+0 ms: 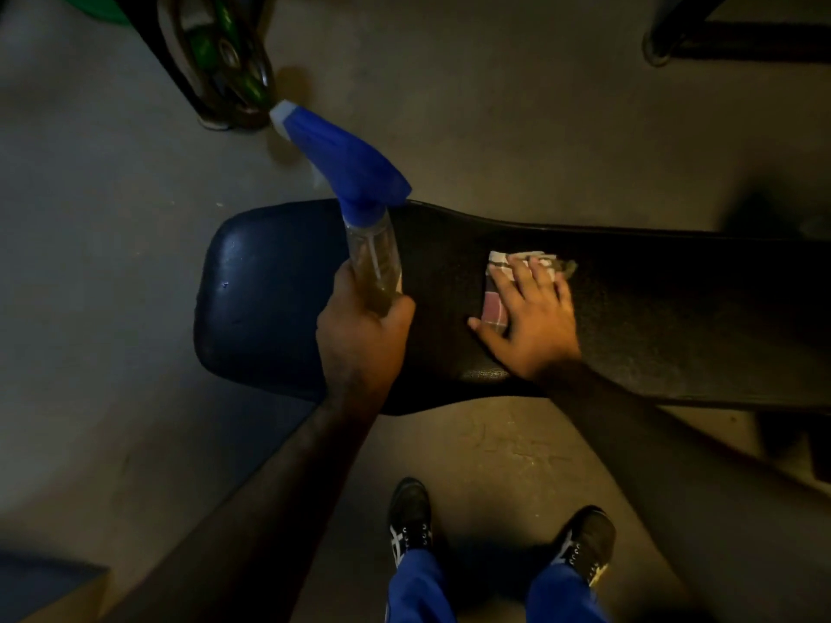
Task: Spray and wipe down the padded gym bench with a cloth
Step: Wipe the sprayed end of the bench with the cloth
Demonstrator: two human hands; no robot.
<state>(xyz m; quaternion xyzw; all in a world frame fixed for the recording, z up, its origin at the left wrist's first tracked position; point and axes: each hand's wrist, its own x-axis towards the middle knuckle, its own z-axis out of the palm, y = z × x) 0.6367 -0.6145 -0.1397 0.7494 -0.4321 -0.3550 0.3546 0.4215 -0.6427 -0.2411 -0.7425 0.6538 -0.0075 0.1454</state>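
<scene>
Over grey concrete floor (517, 141), left hand (359, 339) grips spray bottle (373, 267); right hand (530, 321) flattens cloth (497, 308) on bench (652, 308).

Glossy padded bench (270, 308) — checked woven cloth (497, 303)

Padded bench, spray bottle and cloth, seen from above.

The padded gym bench (652, 308) runs left to right, black and textured along its length, with a smooth glossy dark-blue end at the left. A clear spray bottle (359, 227) with a blue trigger head and white nozzle tilts up over that blue end, nozzle pointing away to the left. A folded checked cloth (497, 303) lies flat on the black padding.
</scene>
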